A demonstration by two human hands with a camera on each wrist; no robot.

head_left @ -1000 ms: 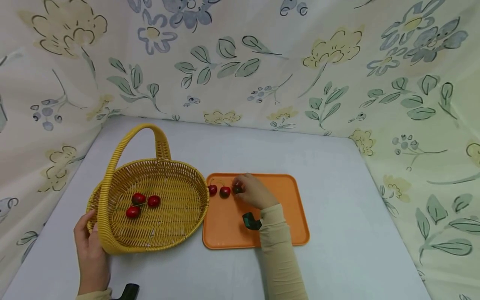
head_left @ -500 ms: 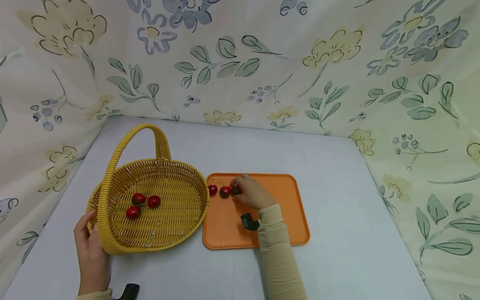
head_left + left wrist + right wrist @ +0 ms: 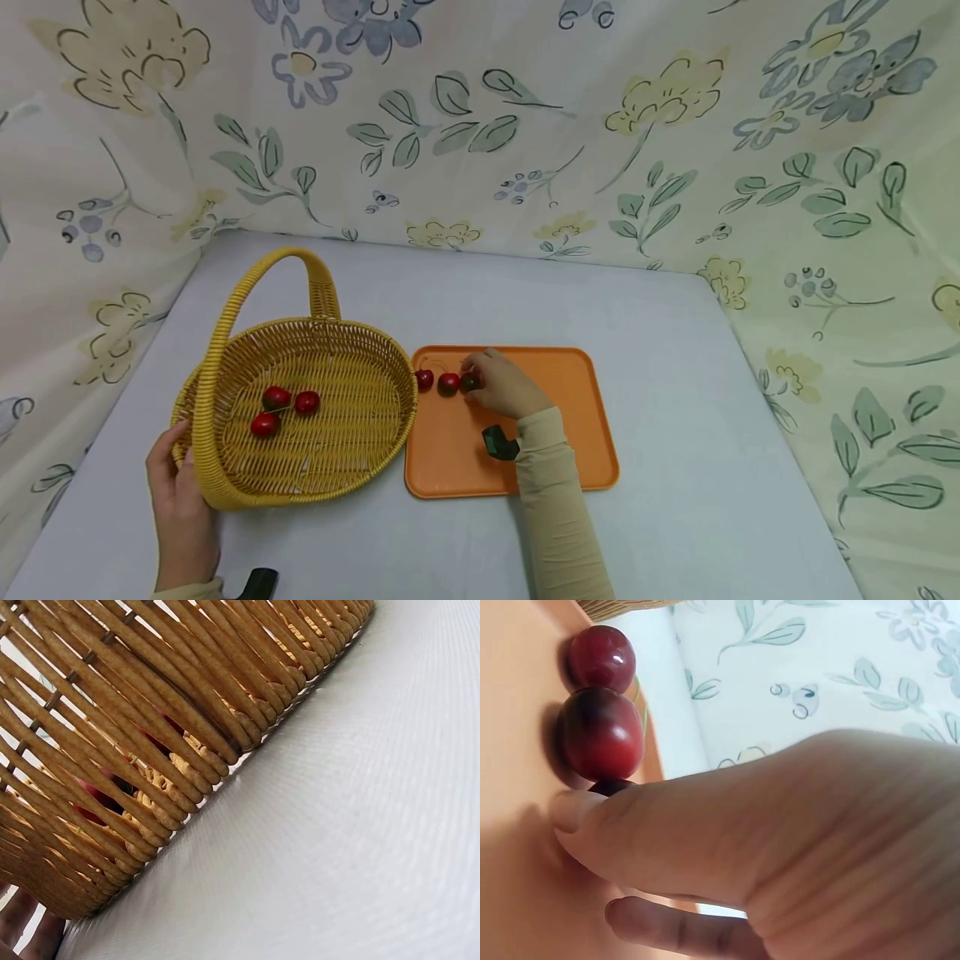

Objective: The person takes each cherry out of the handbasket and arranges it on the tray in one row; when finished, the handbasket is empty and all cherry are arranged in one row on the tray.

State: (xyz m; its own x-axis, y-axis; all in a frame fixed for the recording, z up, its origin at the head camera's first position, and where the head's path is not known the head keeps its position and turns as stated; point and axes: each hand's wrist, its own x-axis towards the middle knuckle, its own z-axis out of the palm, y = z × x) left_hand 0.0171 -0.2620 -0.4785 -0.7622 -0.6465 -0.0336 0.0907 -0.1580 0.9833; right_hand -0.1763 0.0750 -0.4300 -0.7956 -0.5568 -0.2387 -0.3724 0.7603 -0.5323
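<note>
My left hand [image 3: 182,517] grips the left side of the yellow woven basket [image 3: 345,433], below its arched handle. Three red cherries [image 3: 307,403] lie inside; their red shows through the slats in the left wrist view. On the orange tray [image 3: 450,458], my right hand [image 3: 510,387] pinches a dark cherry [image 3: 469,382], mostly hidden by the thumb [image 3: 570,814] in the right wrist view. Just left of it, in a row, are a red cherry [image 3: 448,384] with a dark patch and another red cherry [image 3: 424,380], beside the basket's edge.
The basket's right edge meets the tray's left side. Both stand on a white table [image 3: 675,417]. Floral cloth [image 3: 480,167] hangs behind and at the sides. A dark wrist mount [image 3: 500,443] juts from the right sleeve over the tray.
My right hand has shifted slightly left with the dark cherry, bringing it close against the neighbouring cherry. The left hand and the basket have kept their place.
</note>
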